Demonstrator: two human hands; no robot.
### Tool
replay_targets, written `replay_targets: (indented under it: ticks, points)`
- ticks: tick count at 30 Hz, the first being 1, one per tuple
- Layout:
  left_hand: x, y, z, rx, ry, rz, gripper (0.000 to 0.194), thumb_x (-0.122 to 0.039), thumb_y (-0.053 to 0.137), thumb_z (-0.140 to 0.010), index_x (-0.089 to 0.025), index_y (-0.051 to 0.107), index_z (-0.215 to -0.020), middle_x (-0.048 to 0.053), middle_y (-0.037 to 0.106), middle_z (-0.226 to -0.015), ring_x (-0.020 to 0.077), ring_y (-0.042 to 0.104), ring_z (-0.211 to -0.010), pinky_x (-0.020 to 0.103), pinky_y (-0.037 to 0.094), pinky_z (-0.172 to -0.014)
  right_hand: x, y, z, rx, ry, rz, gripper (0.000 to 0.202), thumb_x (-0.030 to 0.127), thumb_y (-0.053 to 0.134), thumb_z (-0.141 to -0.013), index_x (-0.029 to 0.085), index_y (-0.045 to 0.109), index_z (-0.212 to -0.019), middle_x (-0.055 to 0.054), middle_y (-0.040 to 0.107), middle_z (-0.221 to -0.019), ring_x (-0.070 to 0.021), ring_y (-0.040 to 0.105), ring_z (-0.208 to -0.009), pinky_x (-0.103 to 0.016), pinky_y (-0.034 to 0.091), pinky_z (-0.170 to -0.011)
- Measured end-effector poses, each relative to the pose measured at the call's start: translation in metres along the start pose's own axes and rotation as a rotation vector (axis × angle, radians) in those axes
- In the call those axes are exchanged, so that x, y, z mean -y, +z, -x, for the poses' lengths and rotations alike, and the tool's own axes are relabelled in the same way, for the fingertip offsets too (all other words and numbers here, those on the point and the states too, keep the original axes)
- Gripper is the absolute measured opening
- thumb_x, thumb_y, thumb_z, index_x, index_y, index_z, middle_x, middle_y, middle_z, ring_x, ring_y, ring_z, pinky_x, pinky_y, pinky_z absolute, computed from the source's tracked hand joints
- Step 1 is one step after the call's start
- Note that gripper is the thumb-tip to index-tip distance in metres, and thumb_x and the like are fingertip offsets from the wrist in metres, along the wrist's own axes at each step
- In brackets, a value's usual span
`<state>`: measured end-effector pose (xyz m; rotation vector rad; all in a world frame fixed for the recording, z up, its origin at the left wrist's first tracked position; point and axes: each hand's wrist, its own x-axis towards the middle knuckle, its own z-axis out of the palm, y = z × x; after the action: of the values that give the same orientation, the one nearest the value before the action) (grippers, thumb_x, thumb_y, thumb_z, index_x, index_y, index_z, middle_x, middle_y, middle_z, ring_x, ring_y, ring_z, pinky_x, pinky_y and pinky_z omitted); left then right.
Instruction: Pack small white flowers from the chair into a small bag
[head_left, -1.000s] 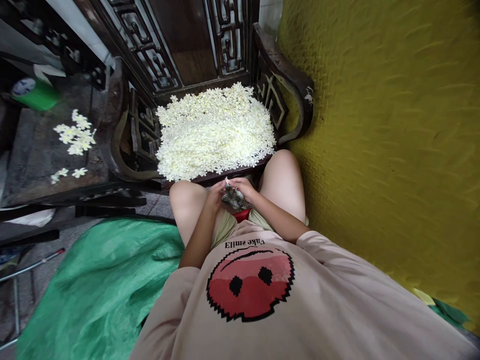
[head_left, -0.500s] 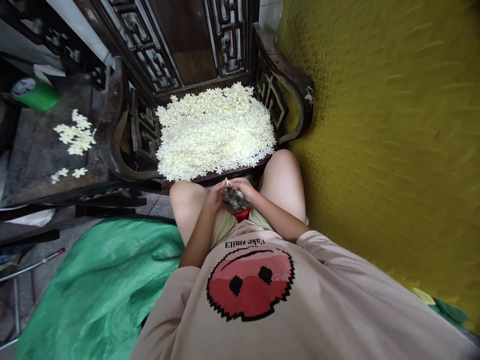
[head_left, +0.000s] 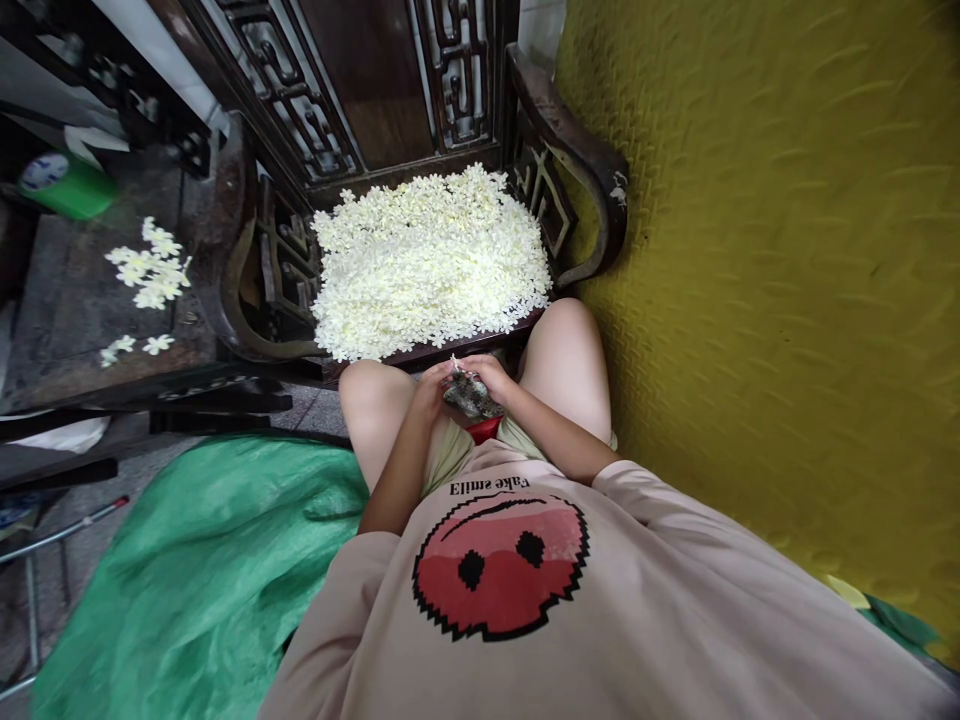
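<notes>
Between my knees, my left hand (head_left: 433,386) and my right hand (head_left: 489,376) are close together with fingertips pinched. A tiny white flower (head_left: 454,362) shows where the fingertips meet; its details are too small to make out. Just below the fingers, a grey-and-white mottled thing (head_left: 471,398) is partly hidden by my hands, and I cannot tell its kind. Beyond my hands, a thick heap of white flowers (head_left: 431,265) covers the seat of a dark wooden chair (head_left: 386,95).
To the left stands a dark wooden table (head_left: 64,300) with loose white flowers (head_left: 154,265) and a green roll (head_left: 71,185). A green plastic sheet (head_left: 202,570) lies beside my left leg. On the right rises a yellow textured surface (head_left: 765,250), close to the chair's curved arm (head_left: 611,190).
My fingers have shifted very slightly around the white flower, and a little more of the mottled thing below shows. The heap looks the same.
</notes>
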<state>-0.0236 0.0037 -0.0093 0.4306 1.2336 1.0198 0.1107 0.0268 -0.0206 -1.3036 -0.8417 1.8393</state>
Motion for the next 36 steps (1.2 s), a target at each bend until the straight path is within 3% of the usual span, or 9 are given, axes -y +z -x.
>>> replay_targets:
  ticks: [9, 16, 23, 26, 32, 36]
  points:
    - [-0.001, 0.0, 0.001, 0.005, -0.037, 0.04, 0.025, -0.033, 0.075, -0.059, -0.017, 0.065, -0.075, -0.001, 0.058, -0.063, 0.0083, 0.048, -0.056, 0.024, 0.035, -0.056, 0.001, 0.0, 0.001, -0.003, -0.012, -0.02, 0.032, 0.044, 0.076, -0.05, 0.016, 0.069, -0.065, 0.0, 0.064, -0.063, -0.0089, 0.045, -0.056, -0.023, 0.031, -0.057]
    - [-0.001, 0.002, 0.001, -0.007, 0.001, -0.003, 0.03, -0.042, 0.074, -0.059, -0.015, 0.062, -0.067, -0.001, 0.055, -0.059, 0.0074, 0.044, -0.053, 0.022, 0.034, -0.053, 0.002, 0.001, 0.002, 0.002, -0.003, -0.01, 0.031, 0.042, 0.075, -0.052, 0.016, 0.07, -0.067, -0.001, 0.065, -0.066, -0.0093, 0.046, -0.057, -0.024, 0.032, -0.059]
    - [0.003, 0.005, 0.003, -0.217, 0.243, -0.195, 0.027, -0.041, 0.073, -0.06, -0.017, 0.065, -0.068, 0.0, 0.057, -0.061, 0.0124, 0.051, -0.065, 0.024, 0.039, -0.063, -0.002, 0.001, 0.0, -0.054, -0.073, 0.039, 0.029, 0.043, 0.074, -0.053, 0.016, 0.069, -0.063, -0.002, 0.066, -0.066, -0.011, 0.048, -0.06, -0.026, 0.036, -0.062]
    - [0.003, 0.005, 0.002, -0.246, 0.296, -0.245, 0.02, -0.036, 0.07, -0.064, -0.017, 0.065, -0.067, 0.0, 0.058, -0.063, 0.0132, 0.052, -0.067, 0.024, 0.039, -0.065, -0.003, 0.001, 0.0, -0.05, -0.116, 0.056, 0.029, 0.043, 0.074, -0.054, 0.016, 0.069, -0.063, -0.002, 0.065, -0.066, -0.0112, 0.048, -0.059, -0.026, 0.037, -0.062]
    - [0.006, 0.004, -0.002, -0.252, 0.247, -0.296, 0.013, -0.03, 0.065, -0.067, -0.017, 0.064, -0.069, 0.0, 0.058, -0.064, 0.0127, 0.051, -0.066, 0.024, 0.039, -0.067, -0.007, 0.001, -0.002, -0.107, -0.159, 0.117, 0.032, 0.046, 0.073, -0.055, 0.017, 0.07, -0.068, -0.004, 0.068, -0.073, -0.0155, 0.056, -0.068, -0.029, 0.041, -0.069]
    - [0.007, 0.005, -0.002, -0.336, 0.268, -0.323, 0.008, -0.026, 0.064, -0.067, -0.018, 0.063, -0.066, 0.001, 0.059, -0.068, 0.0141, 0.051, -0.069, 0.025, 0.039, -0.069, -0.008, 0.001, -0.001, -0.207, -0.238, 0.294, 0.032, 0.049, 0.071, -0.059, 0.018, 0.068, -0.066, -0.006, 0.067, -0.075, -0.0195, 0.057, -0.075, -0.033, 0.042, -0.075]
